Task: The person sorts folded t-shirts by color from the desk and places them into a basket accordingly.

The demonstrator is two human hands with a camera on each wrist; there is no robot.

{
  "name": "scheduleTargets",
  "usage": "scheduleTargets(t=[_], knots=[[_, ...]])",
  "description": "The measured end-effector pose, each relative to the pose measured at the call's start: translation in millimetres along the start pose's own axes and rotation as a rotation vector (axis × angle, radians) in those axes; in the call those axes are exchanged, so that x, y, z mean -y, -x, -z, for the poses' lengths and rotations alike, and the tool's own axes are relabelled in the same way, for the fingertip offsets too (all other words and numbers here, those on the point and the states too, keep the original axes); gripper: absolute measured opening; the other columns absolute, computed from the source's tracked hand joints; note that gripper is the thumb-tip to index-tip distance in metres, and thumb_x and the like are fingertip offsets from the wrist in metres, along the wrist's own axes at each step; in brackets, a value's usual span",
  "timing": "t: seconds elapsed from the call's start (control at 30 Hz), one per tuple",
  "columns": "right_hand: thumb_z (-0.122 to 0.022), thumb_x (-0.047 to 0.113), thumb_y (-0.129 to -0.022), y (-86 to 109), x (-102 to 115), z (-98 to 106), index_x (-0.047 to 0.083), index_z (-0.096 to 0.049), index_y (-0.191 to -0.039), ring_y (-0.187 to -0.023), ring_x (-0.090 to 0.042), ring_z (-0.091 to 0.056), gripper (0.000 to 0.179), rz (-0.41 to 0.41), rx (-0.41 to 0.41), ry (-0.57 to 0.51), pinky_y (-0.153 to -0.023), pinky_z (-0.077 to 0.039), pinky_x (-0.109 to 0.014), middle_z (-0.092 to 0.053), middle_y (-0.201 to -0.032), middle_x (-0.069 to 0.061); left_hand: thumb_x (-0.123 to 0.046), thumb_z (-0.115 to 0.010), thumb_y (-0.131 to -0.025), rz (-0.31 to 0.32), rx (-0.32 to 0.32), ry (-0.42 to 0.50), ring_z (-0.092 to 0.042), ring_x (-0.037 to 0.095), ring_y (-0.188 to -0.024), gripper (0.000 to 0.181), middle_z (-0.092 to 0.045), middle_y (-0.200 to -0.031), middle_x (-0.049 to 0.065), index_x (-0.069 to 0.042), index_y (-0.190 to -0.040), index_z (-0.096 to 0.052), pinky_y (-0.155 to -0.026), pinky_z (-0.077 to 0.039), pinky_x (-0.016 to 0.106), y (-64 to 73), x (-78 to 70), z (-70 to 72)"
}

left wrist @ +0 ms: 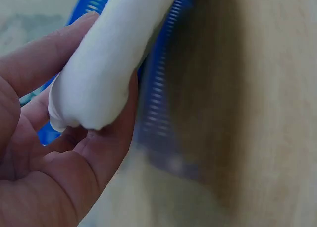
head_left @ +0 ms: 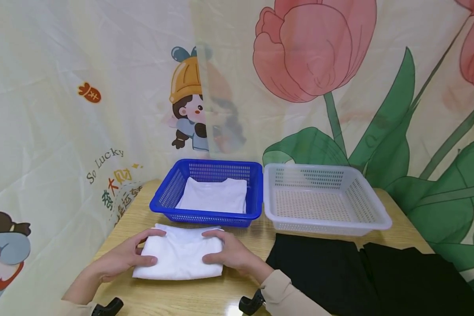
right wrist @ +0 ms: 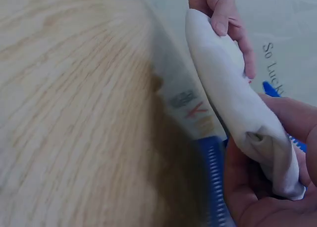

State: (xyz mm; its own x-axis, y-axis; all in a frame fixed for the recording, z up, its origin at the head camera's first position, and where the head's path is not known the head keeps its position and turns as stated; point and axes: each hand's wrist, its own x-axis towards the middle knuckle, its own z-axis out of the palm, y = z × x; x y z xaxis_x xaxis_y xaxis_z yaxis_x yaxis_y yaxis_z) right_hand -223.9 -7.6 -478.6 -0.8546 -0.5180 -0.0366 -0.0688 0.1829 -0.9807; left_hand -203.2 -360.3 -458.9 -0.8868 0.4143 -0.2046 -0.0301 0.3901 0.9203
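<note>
A folded white cloth is held between both hands in front of the blue basket. My left hand grips its left end, with the thumb on the near top face and fingers around the edge and below. At the opposite end, my right hand grips it the same way. Both wrist views show the cloth as a thick, rounded bundle, raised off the table. Inside the blue basket lies another folded white cloth.
To the right of the blue basket stands a white plastic basket with nothing in it. Two black folded cloths lie on the wooden table, at the right. A printed curtain hangs behind the table.
</note>
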Motion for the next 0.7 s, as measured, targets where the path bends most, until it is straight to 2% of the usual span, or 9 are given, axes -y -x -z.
scheduleTargets(t=[0.2,0.37,0.57,0.7], knots=[[-0.088,0.016,-0.089,10.2,25,12,0.025,-0.065,-0.145,-0.114,-0.02,-0.062,0.061,0.063,0.04,0.0,-0.094,-0.057,-0.036,-0.06,-0.14,-0.003,-0.01,-0.076,-0.098,-0.038,0.013,0.013,-0.063,0.038,-0.116,0.072,-0.017,-0.164,0.032,-0.01,-0.159,-0.039,-0.087,-0.062,0.042,19.0,-39.1,5.3],[-0.087,0.014,-0.09,18.7,52,23,0.024,-0.064,-0.146,-0.095,-0.02,-0.071,0.062,0.101,0.058,-0.068,-0.079,-0.062,-0.034,-0.064,-0.127,-0.007,-0.006,-0.074,-0.098,-0.079,0.026,0.017,-0.068,0.033,-0.109,0.07,-0.03,-0.154,0.034,-0.012,-0.159,-0.039,-0.086,-0.063,0.044,24.2,-71.5,11.7],[-0.086,0.013,-0.091,12.0,76,44,0.024,-0.06,-0.15,-0.097,-0.022,-0.072,0.066,0.12,0.032,-0.087,-0.079,-0.063,-0.036,-0.063,-0.131,-0.013,-0.004,-0.075,-0.097,-0.118,-0.022,0.014,-0.068,0.03,-0.112,0.075,-0.03,-0.157,0.029,-0.016,-0.16,-0.038,-0.088,-0.062,0.045,9.1,-98.4,22.0],[-0.088,0.021,-0.089,0.2,82,57,0.029,-0.061,-0.15,-0.103,-0.022,-0.069,0.067,0.125,-0.034,0.01,-0.082,-0.061,-0.036,-0.06,-0.14,-0.012,-0.008,-0.078,-0.095,-0.113,-0.067,0.001,-0.066,0.031,-0.116,0.08,-0.03,-0.16,0.025,-0.02,-0.162,-0.037,-0.089,-0.062,0.042,-11.1,-107.3,25.9]])
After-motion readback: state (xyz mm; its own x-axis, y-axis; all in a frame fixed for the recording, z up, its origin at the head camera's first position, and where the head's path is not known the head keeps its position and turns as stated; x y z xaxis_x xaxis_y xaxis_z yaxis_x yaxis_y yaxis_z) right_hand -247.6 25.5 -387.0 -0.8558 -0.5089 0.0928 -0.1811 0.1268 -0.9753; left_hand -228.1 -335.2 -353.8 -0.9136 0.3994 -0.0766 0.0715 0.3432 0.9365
